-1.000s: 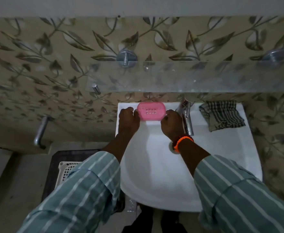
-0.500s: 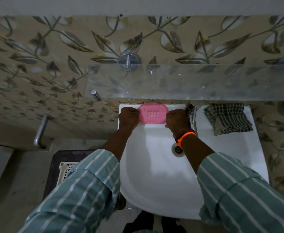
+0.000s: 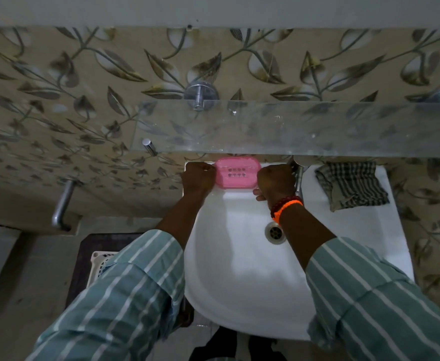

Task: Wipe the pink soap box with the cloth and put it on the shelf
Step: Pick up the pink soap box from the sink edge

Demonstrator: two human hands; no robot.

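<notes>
Left hand (image 3: 198, 176) and right hand (image 3: 276, 181) both curled, gripping opposite ends of pink soap box (image 3: 237, 172) at back rim of washbasin (image 3: 239, 269), under glass shelf (image 3: 291, 126); checked cloth (image 3: 351, 185) right of tap.

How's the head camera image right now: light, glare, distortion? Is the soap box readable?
Head view: dim overall, the white sink brightest; wide-angle bending curves the glass shelf and wall edges; faint reflections on the shelf, no harsh glare; pink soap box sharp, slots visible, between left hand and right hand; cloth shadowed but legible.
</notes>
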